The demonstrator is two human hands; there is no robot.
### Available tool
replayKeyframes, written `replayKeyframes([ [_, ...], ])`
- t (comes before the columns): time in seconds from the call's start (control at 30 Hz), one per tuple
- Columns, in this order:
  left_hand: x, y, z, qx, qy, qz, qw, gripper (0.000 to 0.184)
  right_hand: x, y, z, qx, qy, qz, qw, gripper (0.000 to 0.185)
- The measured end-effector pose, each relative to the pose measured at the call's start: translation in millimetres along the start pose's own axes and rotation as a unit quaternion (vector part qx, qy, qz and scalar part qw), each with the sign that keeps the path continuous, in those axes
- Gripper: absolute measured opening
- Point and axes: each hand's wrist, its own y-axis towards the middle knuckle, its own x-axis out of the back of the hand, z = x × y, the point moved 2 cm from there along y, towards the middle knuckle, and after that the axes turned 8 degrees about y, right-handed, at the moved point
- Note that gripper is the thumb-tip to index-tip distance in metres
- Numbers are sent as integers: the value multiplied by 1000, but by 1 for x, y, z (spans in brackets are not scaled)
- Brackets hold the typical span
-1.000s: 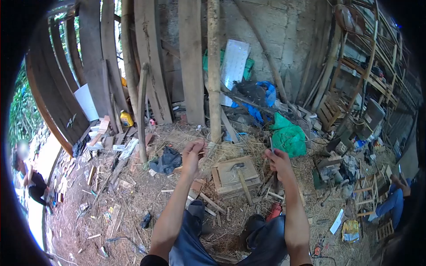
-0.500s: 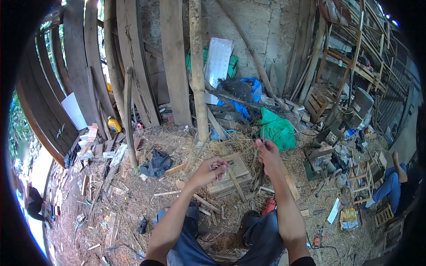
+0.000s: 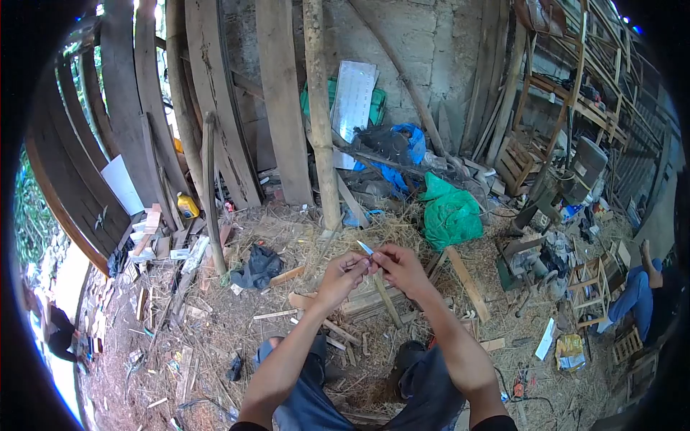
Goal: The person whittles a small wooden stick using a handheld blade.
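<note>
My left hand (image 3: 343, 279) and my right hand (image 3: 401, 271) meet in front of me, fingertips pinched and touching or nearly so. A small pale pointed blade (image 3: 365, 248), like that of a small knife, sticks up and to the left from between them. It seems to come from my right fingers; its lower end is hidden. My left thumb and fingers are closed on something small that I cannot make out. Below my hands lies a wooden block (image 3: 359, 307), partly covered by them, with a narrow wood strip (image 3: 388, 302) leaning over it.
A green plastic bag (image 3: 453, 219) lies ahead, with a wooden post (image 3: 320, 115) left of it. A plank (image 3: 467, 284) rests to my right. A black bag (image 3: 256, 267) and wood scraps litter the straw-covered ground. A person's leg (image 3: 632, 302) shows at far right.
My right hand has moved left and down to meet my left hand, which has risen slightly. The pointed blade now stands between the fingertips. The green bag shows more fully.
</note>
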Motion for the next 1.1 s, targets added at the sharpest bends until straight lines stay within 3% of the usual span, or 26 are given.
replayKeyframes([
  [0.1, -1, -3, -1, 13, 11, -8, 1000, 14, 5, -4, 9, -53, 75, -4, 996, 15],
  [0.2, -6, -4, -5, 39, 11, -10, 999, 15, 12, -2, 11, -44, 83, -9, 996, 14],
  [0.73, -13, 9, 5, 48, 2, -2, 999, 19, 30, 7, 13, -11, 27, -38, 999, 15],
  [0.8, -13, 10, 7, 50, 15, -6, 999, 18, 30, 6, 13, -16, -4, -78, 997, 13],
  [0.87, -13, 5, 3, 49, 29, -8, 998, 17, 66, 20, -7, 121, -171, -166, 964, 12],
  [0.93, -7, -15, -9, 86, 52, 16, 995, 15, 116, 11, 12, 106, 53, -267, 956, 13],
  [1.0, 12, -18, -9, 83, 86, -12, 993, 13, 159, -3, 13, 73, 74, -318, 942, 16],
  [1.1, 33, -10, -2, 53, 87, -80, 992, 11, 155, -16, -5, 8, 61, -317, 946, 23],
])
